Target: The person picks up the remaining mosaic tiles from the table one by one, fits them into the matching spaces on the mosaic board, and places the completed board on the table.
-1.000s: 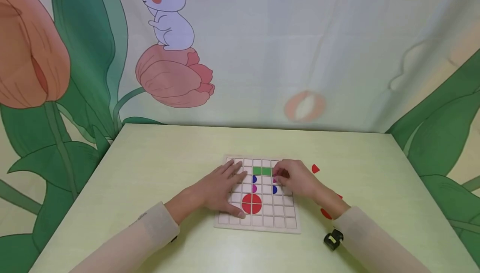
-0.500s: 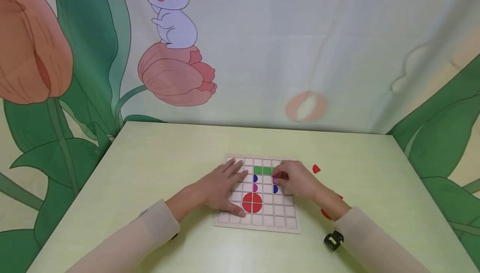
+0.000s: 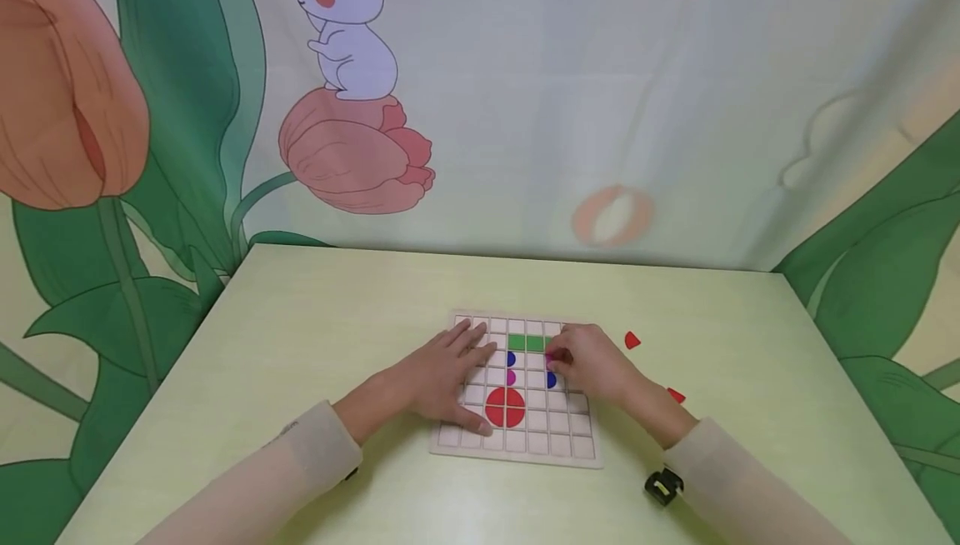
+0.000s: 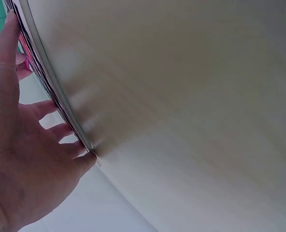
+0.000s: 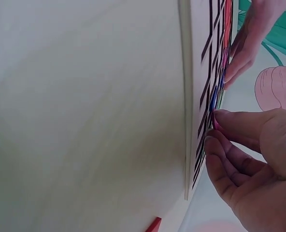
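Pale green tabletop carries a white grid board, which the left hand pins flat with spread fingers, likely steadying it, while the right hand pinches a magenta piece just below the green tiles; tulip-and-rabbit backdrop hangs behind.

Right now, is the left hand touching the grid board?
Touching. In the head view the left hand lies flat with its fingers spread on the grid board; the left wrist view shows fingertips pressed against the board's edge.
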Tool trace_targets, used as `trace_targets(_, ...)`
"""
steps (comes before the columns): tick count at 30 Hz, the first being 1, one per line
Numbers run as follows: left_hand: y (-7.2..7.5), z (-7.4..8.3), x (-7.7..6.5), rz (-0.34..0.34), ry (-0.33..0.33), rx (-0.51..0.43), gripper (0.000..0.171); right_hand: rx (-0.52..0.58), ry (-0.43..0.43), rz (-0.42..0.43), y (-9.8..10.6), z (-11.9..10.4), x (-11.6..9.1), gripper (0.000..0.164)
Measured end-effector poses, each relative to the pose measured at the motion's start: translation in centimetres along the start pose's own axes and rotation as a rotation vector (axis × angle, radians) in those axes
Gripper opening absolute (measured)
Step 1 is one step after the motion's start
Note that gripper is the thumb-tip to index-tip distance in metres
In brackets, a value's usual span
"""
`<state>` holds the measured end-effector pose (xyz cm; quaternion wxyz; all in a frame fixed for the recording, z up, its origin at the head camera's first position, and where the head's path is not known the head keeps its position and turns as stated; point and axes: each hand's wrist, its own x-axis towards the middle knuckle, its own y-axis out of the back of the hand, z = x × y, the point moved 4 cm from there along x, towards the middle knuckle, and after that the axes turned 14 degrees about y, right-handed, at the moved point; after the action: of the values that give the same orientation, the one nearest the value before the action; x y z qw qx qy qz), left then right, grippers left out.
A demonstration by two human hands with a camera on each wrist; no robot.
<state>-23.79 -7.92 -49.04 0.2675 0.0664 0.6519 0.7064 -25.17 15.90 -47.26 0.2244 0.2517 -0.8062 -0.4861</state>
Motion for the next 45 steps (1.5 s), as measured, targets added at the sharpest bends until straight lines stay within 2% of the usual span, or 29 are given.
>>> trace_targets(8,-0.1,0.0,-0.1,-0.011,-0.002,-0.01,0.123,-0.005,-0.015,0.008,-0.3,0.1,-0.2,0.017)
trace_targets(13,-0.1,0.0,0.0,-0.006,0.004,0.006,0.123,0.05,-0.048,0.033,1.2,1.0,-0.8,0.017)
trace_targets(20,-0.2,0.3,0.2,-0.002,-0.008,-0.016,0.123,0.074,-0.075,0.145,5.4,5.1,-3.4,0.021)
trace_targets(25,-0.4,0.2,0.2,0.001,0.003,-0.001,0.124,0.063,-0.123,0.175,6.8,8.0,-5.4,0.022)
trace_targets(31,-0.4,0.1,0.2,-0.002,0.003,-0.001,0.124,0.052,-0.187,0.133,6.5,10.3,-6.8,0.02)
trace_targets(38,-0.2,0.0,0.1,0.006,0.007,0.016,0.124,0.048,-0.16,0.126,5.7,11.7,-7.1,0.023)
trace_targets(45,0.2,0.0,0.0,0.007,0.001,0.005,0.124,0.076,-0.144,0.131,5.4,11.7,-6.7,0.021)
